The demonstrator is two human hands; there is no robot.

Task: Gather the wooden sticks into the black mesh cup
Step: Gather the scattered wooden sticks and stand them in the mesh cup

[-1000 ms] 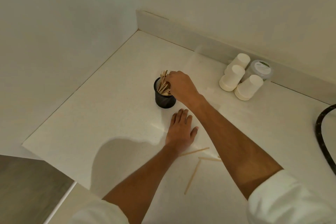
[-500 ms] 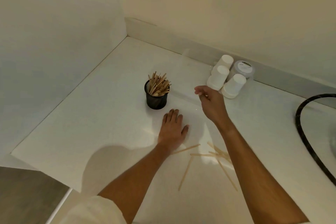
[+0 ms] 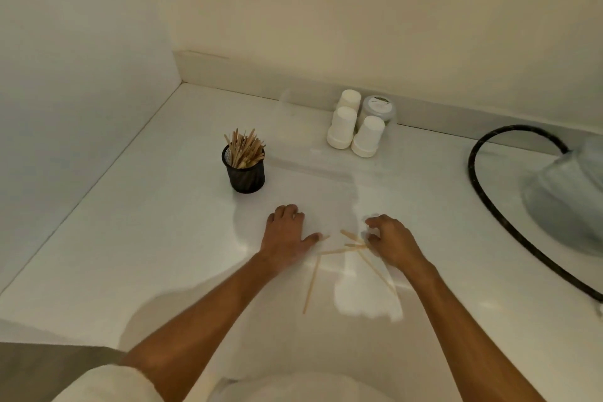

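A white counter (image 3: 137, 238) fills the view, set into a corner where two pale walls meet. Toward the left, a black mesh cup (image 3: 245, 173) stands upright, packed with wooden sticks (image 3: 244, 148) that fan out above its rim. Nearer the viewer and a little right of the cup, the left hand (image 3: 287, 235) rests palm down on the counter, fingers lightly bent at the tips, holding nothing, thumb stretched out to the right. Just beside that thumb, a few loose sticks (image 3: 350, 250) lie scattered and crossing on the counter, with one stick (image 3: 311, 285) lying apart, slanting toward the viewer. The right hand (image 3: 391, 241) is at the right end of this scatter, fingers curled down over the sticks; whether it has pinched one or only touches them cannot be told. At the back, against the wall, three white paper cups (image 3: 355, 127) stand upside down in a cluster, touching a round lidded tub (image 3: 378, 106). Farther right, a black hose (image 3: 483, 196) curves across the counter around a blurred pale object (image 3: 567, 192) at the edge.
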